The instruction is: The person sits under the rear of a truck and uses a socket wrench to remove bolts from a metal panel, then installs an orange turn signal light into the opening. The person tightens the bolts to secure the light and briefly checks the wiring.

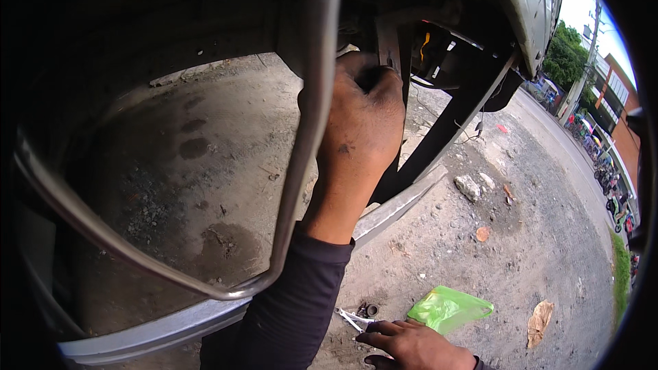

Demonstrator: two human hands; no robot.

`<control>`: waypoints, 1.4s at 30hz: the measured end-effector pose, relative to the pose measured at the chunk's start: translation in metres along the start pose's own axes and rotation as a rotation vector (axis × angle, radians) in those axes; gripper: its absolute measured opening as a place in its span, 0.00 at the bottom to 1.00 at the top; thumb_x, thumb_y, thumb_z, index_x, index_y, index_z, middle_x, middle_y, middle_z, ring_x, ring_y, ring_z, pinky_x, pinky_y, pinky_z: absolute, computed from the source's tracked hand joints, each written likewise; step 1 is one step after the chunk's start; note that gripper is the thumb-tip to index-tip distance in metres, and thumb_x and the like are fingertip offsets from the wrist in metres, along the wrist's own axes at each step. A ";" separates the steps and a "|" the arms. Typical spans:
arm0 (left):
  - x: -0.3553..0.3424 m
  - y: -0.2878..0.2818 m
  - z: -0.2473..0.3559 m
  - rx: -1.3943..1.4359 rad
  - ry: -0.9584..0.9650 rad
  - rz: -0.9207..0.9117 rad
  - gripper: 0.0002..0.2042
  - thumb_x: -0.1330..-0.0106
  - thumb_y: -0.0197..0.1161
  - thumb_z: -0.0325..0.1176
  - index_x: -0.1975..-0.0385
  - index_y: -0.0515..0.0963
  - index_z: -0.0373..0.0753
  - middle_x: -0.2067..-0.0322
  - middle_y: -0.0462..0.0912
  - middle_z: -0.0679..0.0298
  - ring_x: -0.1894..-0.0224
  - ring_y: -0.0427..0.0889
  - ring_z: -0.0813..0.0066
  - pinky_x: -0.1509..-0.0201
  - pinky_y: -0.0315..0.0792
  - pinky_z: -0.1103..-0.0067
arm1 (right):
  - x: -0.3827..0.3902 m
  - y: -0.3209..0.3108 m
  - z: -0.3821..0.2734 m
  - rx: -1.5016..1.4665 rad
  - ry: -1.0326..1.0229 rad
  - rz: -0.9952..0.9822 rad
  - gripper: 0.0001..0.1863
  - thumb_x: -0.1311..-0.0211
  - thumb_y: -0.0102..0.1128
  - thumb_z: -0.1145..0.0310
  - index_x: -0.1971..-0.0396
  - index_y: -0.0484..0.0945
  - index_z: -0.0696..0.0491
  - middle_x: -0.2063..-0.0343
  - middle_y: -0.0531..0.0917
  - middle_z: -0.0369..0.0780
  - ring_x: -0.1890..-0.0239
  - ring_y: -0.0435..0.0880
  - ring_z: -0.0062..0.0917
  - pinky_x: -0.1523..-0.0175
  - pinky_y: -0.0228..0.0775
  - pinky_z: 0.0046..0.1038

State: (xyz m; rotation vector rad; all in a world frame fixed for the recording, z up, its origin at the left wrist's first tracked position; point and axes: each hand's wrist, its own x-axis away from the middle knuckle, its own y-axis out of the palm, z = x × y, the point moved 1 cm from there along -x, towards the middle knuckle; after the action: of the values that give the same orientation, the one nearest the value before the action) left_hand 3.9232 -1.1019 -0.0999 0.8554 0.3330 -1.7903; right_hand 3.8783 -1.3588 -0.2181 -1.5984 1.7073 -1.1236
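Beneath the dark underside of a vehicle, my left hand (363, 116) is raised with its fingers curled closed beside a brownish metal strip (388, 44). What its fingertips grip is hidden behind the hand. A bent metal tube (308, 130) runs just left of that hand and crosses in front of it. Low in the picture, my right hand (418, 346) reaches toward the left, palm down, fingers stretched out. Just beyond its fingertips lie a slim silver tool (348, 317), partly covered, and a dark ring-shaped part (372, 310). A green plastic bag (445, 307) is crumpled beside this hand.
A silver curved rail (157, 332) spans the lower left. Dark slanted bars (445, 130) and a hanging wire (478, 127) are right of my left hand. Stones (468, 188) and a brown scrap (540, 323) lie on the dirt ground. Beyond is a road with parked motorcycles (620, 212).
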 end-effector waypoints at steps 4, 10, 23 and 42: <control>-0.007 0.011 0.020 0.055 0.116 -0.075 0.10 0.37 0.67 0.28 0.63 0.87 0.28 0.70 0.90 0.54 0.71 0.89 0.71 0.63 0.78 0.79 | 0.004 0.002 -0.003 0.021 0.017 -0.042 0.21 0.37 0.65 0.60 0.45 0.81 0.51 0.49 0.83 0.46 0.53 0.84 0.47 0.49 0.76 0.45; -0.022 0.024 0.036 0.106 0.265 -0.100 0.06 0.39 0.66 0.28 0.67 0.86 0.32 0.72 0.87 0.49 0.69 0.88 0.54 0.60 0.77 0.70 | 0.007 -0.007 -0.014 0.026 0.046 -0.063 0.22 0.36 0.64 0.59 0.43 0.80 0.48 0.49 0.83 0.44 0.49 0.83 0.44 0.45 0.76 0.44; -0.021 0.025 0.025 0.064 0.222 -0.076 0.06 0.36 0.66 0.22 0.61 0.86 0.31 0.68 0.90 0.55 0.66 0.89 0.67 0.57 0.78 0.76 | 0.014 -0.002 -0.008 -0.006 0.009 0.004 0.23 0.39 0.65 0.64 0.44 0.79 0.53 0.50 0.82 0.46 0.46 0.81 0.44 0.39 0.71 0.45; -0.018 0.021 0.021 -0.058 0.306 -0.045 0.06 0.34 0.66 0.22 0.59 0.85 0.30 0.67 0.89 0.57 0.65 0.88 0.71 0.55 0.78 0.77 | 0.002 -0.004 -0.019 -0.025 -0.140 0.004 0.22 0.35 0.63 0.61 0.44 0.79 0.54 0.48 0.82 0.48 0.50 0.82 0.49 0.44 0.73 0.45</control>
State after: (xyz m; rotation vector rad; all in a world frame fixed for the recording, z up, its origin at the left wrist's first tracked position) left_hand 3.9367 -1.1102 -0.0690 1.0896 0.6028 -1.6821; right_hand 3.8642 -1.3562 -0.2042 -1.6479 1.6381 -0.9677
